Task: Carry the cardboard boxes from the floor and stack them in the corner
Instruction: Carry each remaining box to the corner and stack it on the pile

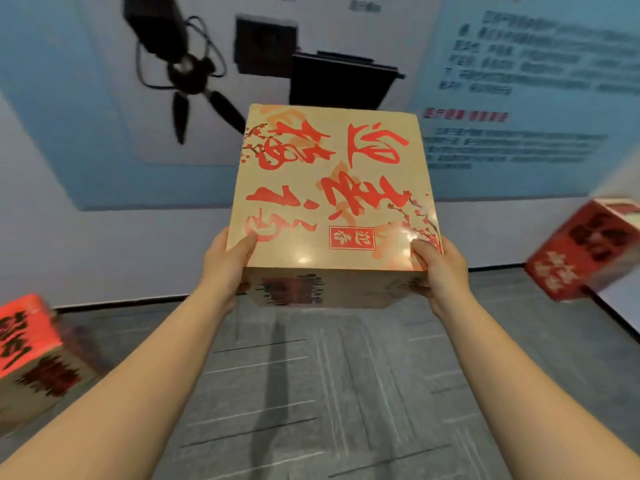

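A tan cardboard box (332, 188) with red brush lettering and plum blossoms hangs in the air at the centre of the view, above the floor. My left hand (227, 268) grips its near left corner, thumb on the top face. My right hand (438, 268) grips the near right corner the same way. A second box (29, 355) with a red top and dark lettering sits on the floor at the far left. A third, red box (588, 251) stands by the wall at the right edge, blurred.
Grey carpet tiles (311, 393) cover the floor below the held box. A white and blue wall panel (519, 81) with printed text rises ahead. A black tripod stand (190, 67) and a black case (341, 81) stand behind the box.
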### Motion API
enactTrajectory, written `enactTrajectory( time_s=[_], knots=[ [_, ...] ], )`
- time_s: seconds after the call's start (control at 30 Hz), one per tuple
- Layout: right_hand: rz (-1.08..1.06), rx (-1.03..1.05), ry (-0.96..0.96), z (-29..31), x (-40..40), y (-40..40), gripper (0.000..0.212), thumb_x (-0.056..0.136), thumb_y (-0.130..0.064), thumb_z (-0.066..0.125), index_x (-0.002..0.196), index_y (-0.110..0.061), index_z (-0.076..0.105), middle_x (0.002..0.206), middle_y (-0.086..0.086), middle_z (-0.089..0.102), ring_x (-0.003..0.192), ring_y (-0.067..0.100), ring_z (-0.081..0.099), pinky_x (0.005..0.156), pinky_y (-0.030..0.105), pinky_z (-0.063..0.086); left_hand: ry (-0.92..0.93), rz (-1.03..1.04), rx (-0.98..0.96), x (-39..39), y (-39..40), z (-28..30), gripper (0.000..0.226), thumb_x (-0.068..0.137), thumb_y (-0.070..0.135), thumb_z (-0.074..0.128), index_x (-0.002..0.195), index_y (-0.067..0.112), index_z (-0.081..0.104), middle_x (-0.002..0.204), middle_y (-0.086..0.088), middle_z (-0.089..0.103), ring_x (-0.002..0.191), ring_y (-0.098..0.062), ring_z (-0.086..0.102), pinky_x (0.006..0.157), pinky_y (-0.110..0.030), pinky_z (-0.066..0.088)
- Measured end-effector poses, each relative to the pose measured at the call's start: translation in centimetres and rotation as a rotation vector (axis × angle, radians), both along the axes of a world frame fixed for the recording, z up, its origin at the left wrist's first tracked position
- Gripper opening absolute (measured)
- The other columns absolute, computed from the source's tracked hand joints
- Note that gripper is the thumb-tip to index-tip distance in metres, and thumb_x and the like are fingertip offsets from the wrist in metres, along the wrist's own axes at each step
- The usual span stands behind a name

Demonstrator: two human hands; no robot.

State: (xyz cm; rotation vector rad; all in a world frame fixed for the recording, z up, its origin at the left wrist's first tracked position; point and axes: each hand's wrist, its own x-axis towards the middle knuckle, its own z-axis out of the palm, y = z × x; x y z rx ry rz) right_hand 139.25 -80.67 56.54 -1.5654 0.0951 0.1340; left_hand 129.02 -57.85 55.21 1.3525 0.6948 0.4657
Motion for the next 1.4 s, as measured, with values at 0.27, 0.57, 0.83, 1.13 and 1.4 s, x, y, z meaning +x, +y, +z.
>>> enactTrajectory(
  time_s=[0.27, 0.57, 0.83, 1.13, 1.4],
  knots=[
    [-0.298, 0.059, -0.04, 2.0, 1.5, -14.6, 0.017, 0.089, -0.009, 0.055, 0.1, -0.021, 0.058, 0.083, -0.004, 0.062, 0.072, 0.011, 0.058, 0.066, 0.026, 0.048, -0.015, -0.273, -0.016, 8.0, -13.2, 2.4, 0.017, 0.097, 0.023, 0.045, 0.113, 0.027, 0.046, 0.087, 0.01, 0.055, 0.073, -0.007, 0.051, 0.058, -0.026, 0.042],
    [-0.506, 0.089, -0.102, 3.1, 7.0, -21.8, 0.021, 0.09, -0.008, 0.053, 0.106, -0.019, 0.058, 0.085, -0.004, 0.062, 0.072, 0.008, 0.059, 0.068, 0.026, 0.049, -0.025, -0.491, -0.001, 18.9, -20.4, 3.8, 0.035, 0.097, 0.025, 0.045, 0.132, 0.022, 0.043, 0.085, 0.013, 0.05, 0.073, -0.006, 0.047, 0.06, -0.026, 0.043],
    [-0.688, 0.104, -0.105, 3.7, 18.3, -24.2, 0.017, 0.09, -0.012, 0.054, 0.104, -0.021, 0.057, 0.088, -0.004, 0.063, 0.074, 0.008, 0.059, 0.073, 0.03, 0.05, -0.022, -0.697, 0.025, 34.8, -23.0, 5.5, 0.035, 0.096, 0.026, 0.046, 0.131, 0.026, 0.043, 0.086, 0.014, 0.051, 0.075, -0.007, 0.047, 0.064, -0.027, 0.042],
    [-0.861, 0.102, -0.107, 4.1, 27.7, -28.9, 0.016, 0.091, -0.012, 0.052, 0.102, -0.023, 0.056, 0.085, -0.007, 0.061, 0.073, 0.007, 0.057, 0.072, 0.026, 0.048, -0.009, -0.882, 0.042, 48.6, -29.4, 5.6, 0.037, 0.096, 0.025, 0.047, 0.133, 0.025, 0.043, 0.088, 0.014, 0.053, 0.076, -0.007, 0.048, 0.067, -0.027, 0.043],
    [-0.944, 0.084, -0.101, 3.3, 37.8, -39.4, 0.017, 0.092, -0.013, 0.052, 0.105, -0.023, 0.054, 0.086, -0.007, 0.059, 0.073, 0.007, 0.055, 0.064, 0.023, 0.046, 0.001, -0.947, 0.033, 59.9, -40.7, 4.7, 0.033, 0.096, 0.025, 0.046, 0.129, 0.027, 0.044, 0.086, 0.015, 0.05, 0.074, -0.007, 0.046, 0.068, -0.029, 0.043]
  ],
)
